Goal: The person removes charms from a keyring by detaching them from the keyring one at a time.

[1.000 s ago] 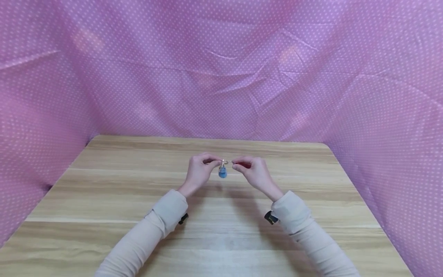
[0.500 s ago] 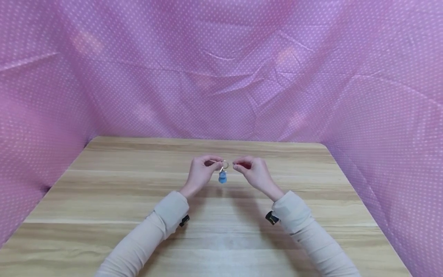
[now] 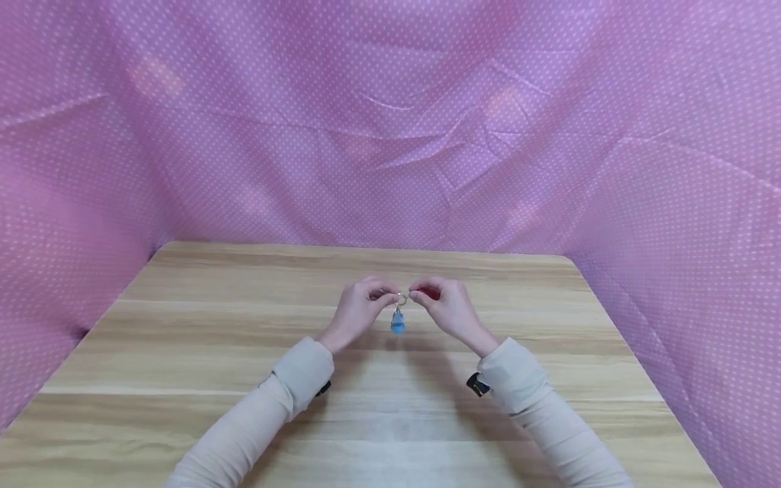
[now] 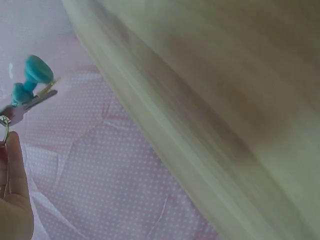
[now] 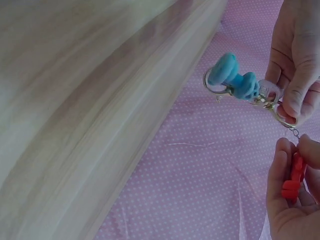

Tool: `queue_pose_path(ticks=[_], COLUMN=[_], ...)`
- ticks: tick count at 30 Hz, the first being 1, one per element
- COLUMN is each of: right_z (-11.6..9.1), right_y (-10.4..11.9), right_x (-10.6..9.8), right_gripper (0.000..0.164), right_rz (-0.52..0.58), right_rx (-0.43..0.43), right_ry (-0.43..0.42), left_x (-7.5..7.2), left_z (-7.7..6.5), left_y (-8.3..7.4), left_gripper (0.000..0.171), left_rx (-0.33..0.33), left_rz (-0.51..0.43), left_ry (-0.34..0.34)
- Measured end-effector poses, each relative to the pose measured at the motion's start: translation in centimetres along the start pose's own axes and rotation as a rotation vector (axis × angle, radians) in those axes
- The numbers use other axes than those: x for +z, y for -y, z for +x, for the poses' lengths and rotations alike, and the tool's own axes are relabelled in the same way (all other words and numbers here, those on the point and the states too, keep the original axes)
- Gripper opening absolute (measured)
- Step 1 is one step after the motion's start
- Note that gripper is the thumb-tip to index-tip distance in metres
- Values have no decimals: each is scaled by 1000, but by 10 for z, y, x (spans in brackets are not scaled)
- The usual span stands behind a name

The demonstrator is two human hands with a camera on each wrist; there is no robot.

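Above the table, my left hand pinches a metal key ring between thumb and fingers. From the ring hang a blue figure-shaped charm and keys, clearest in the left wrist view. Just to its right, my right hand holds a small red charm, mostly tucked inside its fingers. A short metal chain spans between the red charm and the key ring; whether it is linked on or only touching, I cannot tell. Both sets of fingertips are very close together.
A wood-grain table lies beneath both hands. Pink dotted cloth hangs behind and along both sides of it. A black strap piece shows at the right sleeve cuff.
My left hand has shifted slightly right and down, bringing the key ring up to the right fingertips. The blue charm hangs lower than before. My right hand has barely moved.
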State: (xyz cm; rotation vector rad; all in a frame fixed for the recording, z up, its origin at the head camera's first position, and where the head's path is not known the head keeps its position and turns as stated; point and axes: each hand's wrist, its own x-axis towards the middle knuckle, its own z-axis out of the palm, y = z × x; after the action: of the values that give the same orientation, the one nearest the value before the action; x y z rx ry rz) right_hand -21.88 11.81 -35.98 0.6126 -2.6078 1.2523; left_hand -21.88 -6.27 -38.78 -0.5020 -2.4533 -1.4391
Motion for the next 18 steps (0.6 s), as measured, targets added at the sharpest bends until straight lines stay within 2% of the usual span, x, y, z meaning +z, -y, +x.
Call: queue_pose_path(ticks=[4,7,10,13,18], right_z=[1,1,1,1,1], right_y=[-1,-3,-3,-4,-4], right_x=[-2,-2,-3,-2,-1], right_gripper=[12,14,15,15,15], right_rz=[-29,-55,-77,-89,-79], right_rx=[-22,-57,-82,-93,-95], right_ry=[1,1,5,4,-7], left_x=[-3,-4,-5,-5,-5], left_z=[0,2,2,2,1], left_y=[-1,-1,0,-1,-1], left_gripper=[8,7,7,6,7], left_rx=[64,93,94,80,-5], left_rz=[71,70,43,-3,-123], left_ry=[-56,-85,-101,-111,-106])
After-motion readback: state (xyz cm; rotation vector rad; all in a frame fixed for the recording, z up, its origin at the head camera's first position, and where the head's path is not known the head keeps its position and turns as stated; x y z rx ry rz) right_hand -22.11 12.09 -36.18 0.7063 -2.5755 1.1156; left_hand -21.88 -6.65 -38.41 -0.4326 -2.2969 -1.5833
